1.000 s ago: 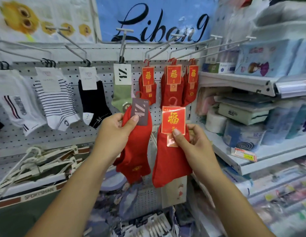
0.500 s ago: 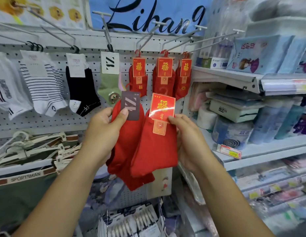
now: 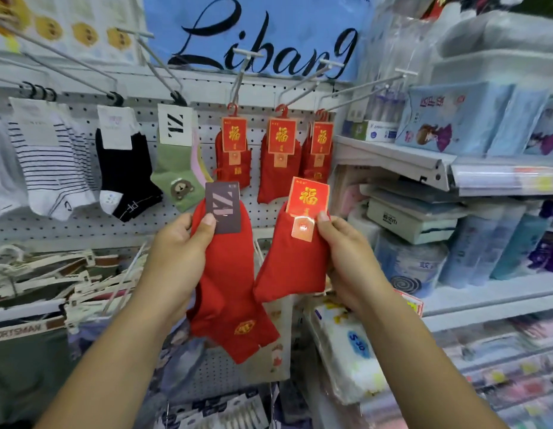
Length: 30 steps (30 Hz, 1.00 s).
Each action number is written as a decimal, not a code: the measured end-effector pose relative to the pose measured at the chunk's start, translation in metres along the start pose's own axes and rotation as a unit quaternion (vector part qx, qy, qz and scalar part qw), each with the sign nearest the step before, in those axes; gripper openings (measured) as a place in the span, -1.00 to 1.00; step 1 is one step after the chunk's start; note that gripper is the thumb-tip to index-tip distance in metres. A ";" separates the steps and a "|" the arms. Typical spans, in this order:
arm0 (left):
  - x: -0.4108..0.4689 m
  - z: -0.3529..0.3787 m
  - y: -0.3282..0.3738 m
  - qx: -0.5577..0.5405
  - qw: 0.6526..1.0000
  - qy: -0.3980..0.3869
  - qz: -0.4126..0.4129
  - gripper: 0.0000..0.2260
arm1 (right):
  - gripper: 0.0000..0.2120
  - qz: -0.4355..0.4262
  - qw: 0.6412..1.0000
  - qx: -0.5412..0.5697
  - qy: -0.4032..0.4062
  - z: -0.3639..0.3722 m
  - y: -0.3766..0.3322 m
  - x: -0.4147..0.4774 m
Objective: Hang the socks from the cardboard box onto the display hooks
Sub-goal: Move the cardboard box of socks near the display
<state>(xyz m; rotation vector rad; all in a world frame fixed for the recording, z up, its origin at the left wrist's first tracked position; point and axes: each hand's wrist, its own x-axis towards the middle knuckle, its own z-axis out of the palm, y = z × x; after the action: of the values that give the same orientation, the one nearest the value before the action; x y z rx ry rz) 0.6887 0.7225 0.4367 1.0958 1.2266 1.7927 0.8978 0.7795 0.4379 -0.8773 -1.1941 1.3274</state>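
My left hand (image 3: 176,255) grips a red sock pair with a grey label (image 3: 228,289), thumb on the label. My right hand (image 3: 346,255) pinches a second red sock pair with a red and gold label (image 3: 292,261) at its top. Both pairs hang side by side, apart, in front of the white pegboard (image 3: 67,227). Above them three bunches of matching red socks (image 3: 278,162) hang on long metal display hooks (image 3: 309,80). No cardboard box is visible.
Striped, black and green socks (image 3: 176,168) hang on hooks to the left. Shelves (image 3: 392,156) with packaged goods jut out on the right. A bin of white hangers (image 3: 52,274) sits at lower left. Packets lie below my arms.
The two sock pairs overlapped half a second ago; now my hands have drawn them apart. The view has shifted slightly closer to the pegboard.
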 end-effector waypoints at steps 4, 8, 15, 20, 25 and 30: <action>0.013 0.012 -0.002 0.009 1.000 0.014 -0.020 -0.79 | -0.77 -0.017 0.999 -0.031 0.039 -0.010 -0.016 0.056; 0.028 0.023 0.003 0.022 0.999 0.028 -0.015 -0.79 | -0.78 -0.061 0.992 -0.093 0.061 0.002 -0.050 0.106; 0.040 0.023 0.013 0.037 0.999 0.037 -0.012 -0.79 | -0.75 -0.100 0.978 -0.173 0.066 0.033 -0.074 0.166; 0.040 0.012 0.019 0.058 0.997 0.047 -0.004 -0.79 | -0.78 -0.067 0.973 -0.212 0.058 0.044 -0.064 0.179; 0.036 -0.004 0.027 0.061 0.997 0.053 -0.004 -0.80 | -0.69 -0.074 0.970 -0.204 0.109 0.045 -0.057 0.173; 0.032 -0.049 0.042 0.050 0.995 0.085 0.020 -0.80 | -0.72 -0.187 0.950 -0.133 0.214 0.069 -0.039 0.118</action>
<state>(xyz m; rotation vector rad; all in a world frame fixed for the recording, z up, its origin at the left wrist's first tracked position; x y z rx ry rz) 0.6279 0.7200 0.4749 1.0471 1.4187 1.9052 0.8253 0.8809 0.5068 -1.0087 -1.1345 0.6364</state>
